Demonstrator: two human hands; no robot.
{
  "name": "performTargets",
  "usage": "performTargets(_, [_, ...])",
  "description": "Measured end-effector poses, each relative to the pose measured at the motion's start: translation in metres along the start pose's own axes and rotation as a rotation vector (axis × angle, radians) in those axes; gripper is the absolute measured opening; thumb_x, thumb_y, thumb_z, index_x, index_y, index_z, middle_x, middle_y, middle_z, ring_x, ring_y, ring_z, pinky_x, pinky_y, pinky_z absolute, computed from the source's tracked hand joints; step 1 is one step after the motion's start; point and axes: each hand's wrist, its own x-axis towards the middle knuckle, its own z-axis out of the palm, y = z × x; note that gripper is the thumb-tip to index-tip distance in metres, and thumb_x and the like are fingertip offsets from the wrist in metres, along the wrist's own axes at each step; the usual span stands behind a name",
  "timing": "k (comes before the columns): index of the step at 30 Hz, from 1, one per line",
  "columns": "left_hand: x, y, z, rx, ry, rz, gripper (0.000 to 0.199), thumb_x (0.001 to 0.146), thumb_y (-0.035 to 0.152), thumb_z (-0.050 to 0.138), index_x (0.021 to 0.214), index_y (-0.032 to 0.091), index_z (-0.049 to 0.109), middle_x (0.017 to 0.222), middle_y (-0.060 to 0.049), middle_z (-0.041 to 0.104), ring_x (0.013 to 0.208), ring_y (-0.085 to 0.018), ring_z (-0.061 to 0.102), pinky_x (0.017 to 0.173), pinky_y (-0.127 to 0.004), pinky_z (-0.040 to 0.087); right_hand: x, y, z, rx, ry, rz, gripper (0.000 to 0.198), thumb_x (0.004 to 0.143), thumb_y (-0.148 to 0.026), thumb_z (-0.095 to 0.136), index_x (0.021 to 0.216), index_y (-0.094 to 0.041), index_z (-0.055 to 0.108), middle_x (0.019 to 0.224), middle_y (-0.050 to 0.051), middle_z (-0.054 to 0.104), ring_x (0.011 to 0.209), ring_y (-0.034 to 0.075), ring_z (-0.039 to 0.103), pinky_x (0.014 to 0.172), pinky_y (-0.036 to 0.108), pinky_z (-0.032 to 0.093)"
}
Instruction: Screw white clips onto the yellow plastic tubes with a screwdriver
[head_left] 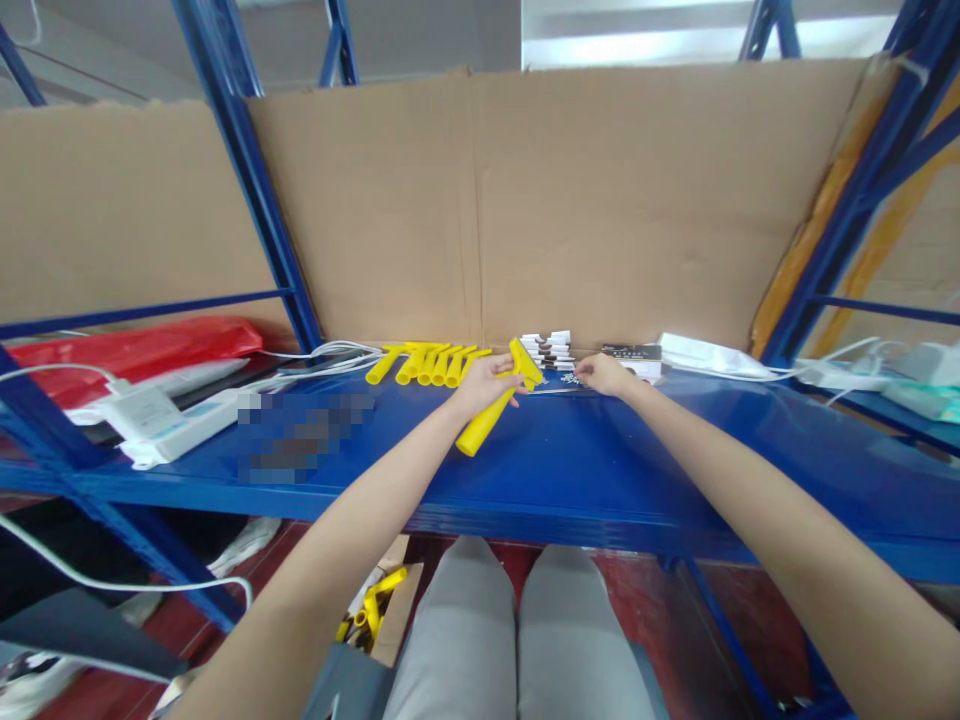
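Note:
My left hand (489, 386) is wrapped round a yellow T-shaped scraper (481, 425), tilted with its wide head up and its round handle end toward me. My right hand (602, 374) is at the back of the blue shelf, fingers pinched together beside a small pile of silvery bits (571, 379) that look like screws. Whatever those fingertips hold is too small to make out. Left of my hands, several more yellow scrapers (426, 375) lie in a row by the cardboard. Behind the pile is a stack of white and black packets (547, 350).
A cardboard panel (600, 200) closes the back of the blue shelf (600, 470). A power strip (187, 425), cables (337, 355) and a red bag (150, 345) lie left; a white packet (709, 357) lies right. Below, a box (397, 610) holds yellow parts.

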Motion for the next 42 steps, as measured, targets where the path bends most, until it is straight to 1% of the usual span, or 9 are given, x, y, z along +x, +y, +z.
performTargets(4, [0.000, -0.002, 0.002, -0.150, 0.010, -0.165, 0.023, 0.074, 0.004, 0.066, 0.096, 0.010, 0.059, 0.088, -0.010, 0.071, 0.060, -0.016, 0.069, 0.050, -0.023, 0.054, 0.013, -0.010, 0.005, -0.097, -0.057, 0.005, 0.025, 0.078, -0.010, 0.055, 0.093, -0.014, 0.075, 0.096, 0.009, 0.075, 0.085, 0.019, 0.068, 0.071, 0.020, 0.047])
performTargets(8, [0.000, -0.004, 0.004, -0.234, -0.034, -0.247, 0.023, 0.076, 0.001, 0.064, 0.091, 0.013, 0.052, 0.080, -0.007, 0.070, 0.062, -0.018, 0.070, 0.052, -0.023, 0.055, 0.022, -0.015, 0.014, -0.110, -0.070, -0.003, 0.026, 0.075, -0.006, 0.056, 0.092, -0.013, 0.075, 0.095, 0.010, 0.074, 0.085, 0.020, 0.068, 0.071, 0.021, 0.047])
performTargets(14, [-0.001, -0.004, 0.004, -0.261, -0.066, -0.342, 0.021, 0.079, -0.001, 0.058, 0.090, 0.015, 0.049, 0.079, -0.006, 0.069, 0.061, -0.018, 0.071, 0.052, -0.023, 0.055, 0.026, -0.012, 0.019, -0.108, -0.066, -0.006, 0.026, 0.072, -0.003, 0.056, 0.087, -0.013, 0.075, 0.088, 0.011, 0.074, 0.081, 0.021, 0.068, 0.073, 0.023, 0.047])
performTargets(22, [-0.005, -0.001, 0.005, -0.318, -0.111, -0.395, 0.022, 0.078, -0.001, 0.056, 0.091, 0.014, 0.049, 0.082, -0.008, 0.069, 0.066, -0.021, 0.072, 0.060, -0.029, 0.057, 0.029, -0.004, 0.028, -0.027, -0.041, -0.032, 0.010, 0.072, -0.012, 0.062, 0.070, -0.015, 0.071, 0.069, 0.010, 0.070, 0.076, 0.023, 0.066, 0.071, 0.025, 0.048])
performTargets(30, [-0.008, -0.001, 0.009, -0.302, -0.179, -0.456, 0.019, 0.080, -0.003, 0.051, 0.090, 0.013, 0.049, 0.076, -0.008, 0.068, 0.065, -0.020, 0.071, 0.063, -0.030, 0.057, 0.023, -0.012, 0.015, 0.182, 0.006, -0.070, 0.015, 0.072, -0.007, 0.054, 0.074, -0.014, 0.066, 0.079, 0.007, 0.071, 0.071, 0.016, 0.063, 0.067, 0.023, 0.048])
performTargets(34, [-0.008, -0.004, 0.009, -0.318, -0.175, -0.469, 0.019, 0.080, -0.001, 0.053, 0.090, 0.014, 0.047, 0.079, -0.009, 0.068, 0.069, -0.022, 0.072, 0.072, -0.038, 0.057, 0.015, -0.028, 0.005, 0.605, -0.037, -0.206, 0.003, 0.068, -0.016, 0.061, 0.068, -0.015, 0.064, 0.070, 0.002, 0.067, 0.065, 0.012, 0.058, 0.065, 0.023, 0.047])
performTargets(36, [-0.008, -0.005, 0.010, -0.313, -0.183, -0.476, 0.017, 0.081, -0.001, 0.050, 0.090, 0.013, 0.048, 0.078, -0.009, 0.068, 0.069, -0.022, 0.072, 0.075, -0.039, 0.057, 0.011, -0.037, 0.003, 0.744, -0.099, -0.241, 0.005, 0.065, -0.020, 0.065, 0.066, -0.015, 0.063, 0.066, 0.000, 0.064, 0.062, 0.011, 0.055, 0.062, 0.023, 0.045])
performTargets(39, [-0.009, -0.005, 0.011, -0.299, -0.208, -0.491, 0.018, 0.082, -0.001, 0.047, 0.094, 0.011, 0.052, 0.080, -0.010, 0.069, 0.069, -0.021, 0.071, 0.078, -0.040, 0.056, 0.006, -0.047, 0.006, 0.763, -0.169, -0.256, 0.011, 0.063, -0.025, 0.067, 0.064, -0.015, 0.064, 0.061, -0.001, 0.061, 0.058, 0.011, 0.051, 0.058, 0.023, 0.043])
performTargets(42, [-0.009, -0.005, 0.011, -0.296, -0.212, -0.514, 0.021, 0.082, -0.001, 0.047, 0.098, 0.010, 0.054, 0.083, -0.011, 0.070, 0.072, -0.020, 0.072, 0.081, -0.039, 0.055, 0.005, -0.052, 0.010, 0.710, -0.155, -0.265, 0.014, 0.064, -0.029, 0.067, 0.064, -0.014, 0.065, 0.061, -0.001, 0.062, 0.060, 0.012, 0.053, 0.059, 0.023, 0.043])
